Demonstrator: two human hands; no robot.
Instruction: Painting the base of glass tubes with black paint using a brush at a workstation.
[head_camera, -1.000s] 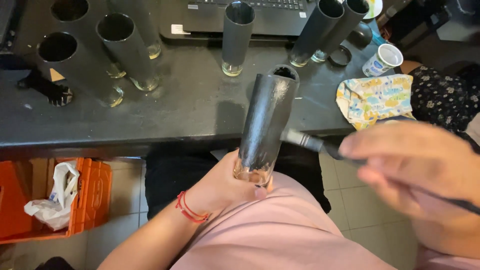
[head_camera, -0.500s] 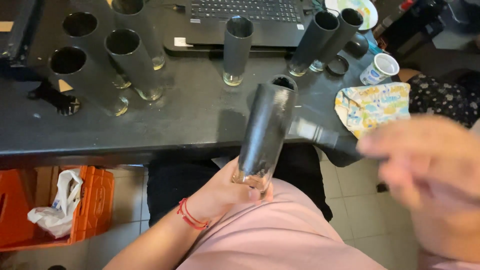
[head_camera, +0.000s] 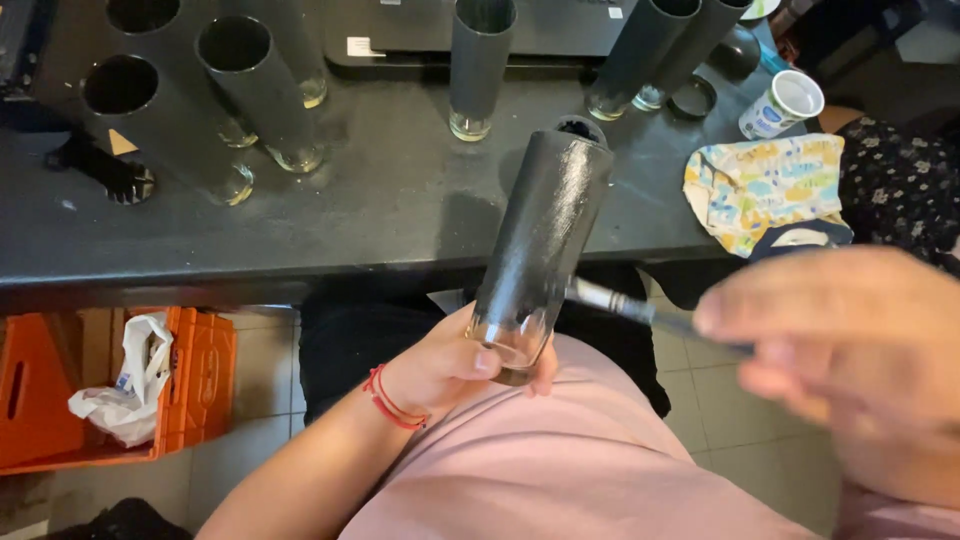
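Here left hand (head_camera: 450, 365) grips black-painted glass (head_camera: 540, 245) by clear base; right hand (head_camera: 850, 360) holds brush (head_camera: 625, 305) against it.

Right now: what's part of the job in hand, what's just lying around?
In use: black-painted glass held at its base by left hand; brush in right hand; painted glasses on table.
Lying about: patterned cloth, white cup, orange crate.

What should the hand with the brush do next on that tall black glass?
Probably stroke the brush down the lower side of the glass. The right hand has the brush tip touching the glass just above its base, which is clear and unpainted, while the left hand grips that base and tilts the glass towards the table.
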